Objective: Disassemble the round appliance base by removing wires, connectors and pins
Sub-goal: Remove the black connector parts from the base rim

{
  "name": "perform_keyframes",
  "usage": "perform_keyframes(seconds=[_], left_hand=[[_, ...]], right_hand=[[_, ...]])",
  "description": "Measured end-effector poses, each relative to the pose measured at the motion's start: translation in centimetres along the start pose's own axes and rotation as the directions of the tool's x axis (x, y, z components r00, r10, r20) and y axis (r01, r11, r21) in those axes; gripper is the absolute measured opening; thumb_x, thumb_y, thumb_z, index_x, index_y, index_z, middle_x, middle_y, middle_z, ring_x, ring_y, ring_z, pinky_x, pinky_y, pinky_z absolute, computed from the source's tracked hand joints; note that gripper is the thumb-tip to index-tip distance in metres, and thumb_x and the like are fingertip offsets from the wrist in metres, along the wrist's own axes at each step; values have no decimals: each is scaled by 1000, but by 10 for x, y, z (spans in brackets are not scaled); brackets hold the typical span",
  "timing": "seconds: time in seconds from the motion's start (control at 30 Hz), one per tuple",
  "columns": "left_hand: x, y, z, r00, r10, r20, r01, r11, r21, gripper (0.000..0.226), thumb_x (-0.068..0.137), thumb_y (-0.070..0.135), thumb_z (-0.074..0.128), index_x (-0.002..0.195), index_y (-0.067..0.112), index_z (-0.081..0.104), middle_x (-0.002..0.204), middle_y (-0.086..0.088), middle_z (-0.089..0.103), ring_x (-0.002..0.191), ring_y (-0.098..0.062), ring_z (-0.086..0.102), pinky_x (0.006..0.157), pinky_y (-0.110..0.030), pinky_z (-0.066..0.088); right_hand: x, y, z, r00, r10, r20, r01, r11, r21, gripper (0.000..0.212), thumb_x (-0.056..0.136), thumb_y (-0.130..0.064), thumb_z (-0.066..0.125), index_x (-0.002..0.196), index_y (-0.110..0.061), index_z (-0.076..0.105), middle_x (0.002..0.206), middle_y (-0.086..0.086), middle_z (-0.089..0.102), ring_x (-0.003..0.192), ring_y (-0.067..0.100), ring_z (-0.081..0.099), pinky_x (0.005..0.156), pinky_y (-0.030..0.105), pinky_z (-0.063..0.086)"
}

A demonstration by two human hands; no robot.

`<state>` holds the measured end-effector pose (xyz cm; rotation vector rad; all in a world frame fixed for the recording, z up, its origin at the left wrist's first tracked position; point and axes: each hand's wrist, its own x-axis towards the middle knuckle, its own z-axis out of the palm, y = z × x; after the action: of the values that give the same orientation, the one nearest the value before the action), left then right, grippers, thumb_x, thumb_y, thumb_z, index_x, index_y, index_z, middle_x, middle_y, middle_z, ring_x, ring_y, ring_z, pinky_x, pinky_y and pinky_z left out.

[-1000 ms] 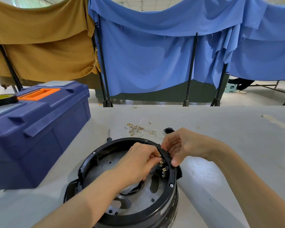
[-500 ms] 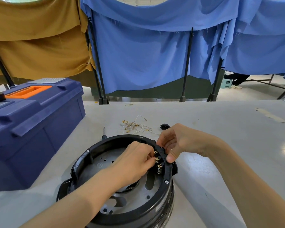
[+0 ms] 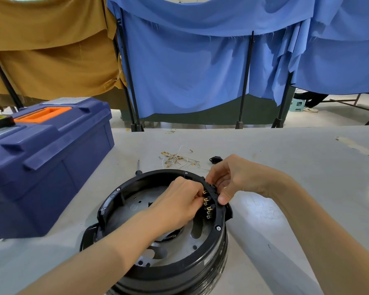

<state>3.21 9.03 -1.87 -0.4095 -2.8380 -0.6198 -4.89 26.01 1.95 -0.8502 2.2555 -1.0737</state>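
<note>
1. The grey bench (image 3: 285, 167) carries everything; a navy toolbox (image 3: 51, 162) with an orange handle stands at the left, well apart from the work
2. The round appliance base (image 3: 179, 271) sits near the front edge of the bench, open side up, its metal plate showing inside the black rim
3. The right hand (image 3: 237, 177) reaches over the far right of the rim; its grip is curled round the black terminal strip (image 3: 211, 188), thumb pressed on the outer side
4. The left hand (image 3: 179, 203) lies inside the base, its grip pinching at the far end of the row of brass pins (image 3: 208, 208) on that strip
5. Over the last second both hands have stayed at this same spot and the row looks unchanged, so I judge this pin has not yet come free and the pull is still in hand
6. Beyond the base lie a tangle of loose wires (image 3: 177, 158), a small black connector (image 3: 215, 159) just right of them, and a screwdriver (image 3: 138, 167) to the left: parts already out, with the strip's pins left to do
</note>
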Motion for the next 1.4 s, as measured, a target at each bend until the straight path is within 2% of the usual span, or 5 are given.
perform_keyframes(seconds=[0.37,0.6,0.77,1.2,1.4], left_hand=[[2,-8,5,997,60,-46,-59,998,28,11,87,10,53,77,10,57,73,-1,58,70,-21,53,65,-41,45],[5,-12,4,998,33,-60,-34,999,-15,12,85,13,55,85,20,65,63,14,47,64,-8,48,64,-29,43],[5,-13,2,998,-18,-68,16,1000,-19,8,87,20,59,88,23,66,72,9,59,73,-13,57,72,-36,49],[7,-11,-4,985,-131,-109,142,986,92,21,91,39,56,91,20,66,92,5,65,89,-19,59,78,-39,48],[7,-11,-2,989,-111,-102,121,988,98,21,93,38,54,93,21,65,95,8,65,91,-17,59,79,-39,48]], right_hand=[[-7,12,-18,996,-82,21,81,995,56,27,75,-4,79,99,-14,76,97,5,76,95,13,70,76,12,51],[4,14,-8,994,-103,-36,99,991,-89,13,72,-4,77,82,-13,77,85,6,74,89,17,68,84,27,54],[-6,20,-26,992,-53,-115,47,997,-56,8,77,-8,78,80,-15,78,83,4,76,72,7,66,54,13,46],[44,75,-34,771,244,-588,-205,970,133,11,84,5,64,95,1,65,85,24,69,62,25,59,60,35,53],[74,80,-29,664,248,-706,-264,960,90,19,84,-1,65,103,1,61,105,23,64,96,38,64,84,45,54]])
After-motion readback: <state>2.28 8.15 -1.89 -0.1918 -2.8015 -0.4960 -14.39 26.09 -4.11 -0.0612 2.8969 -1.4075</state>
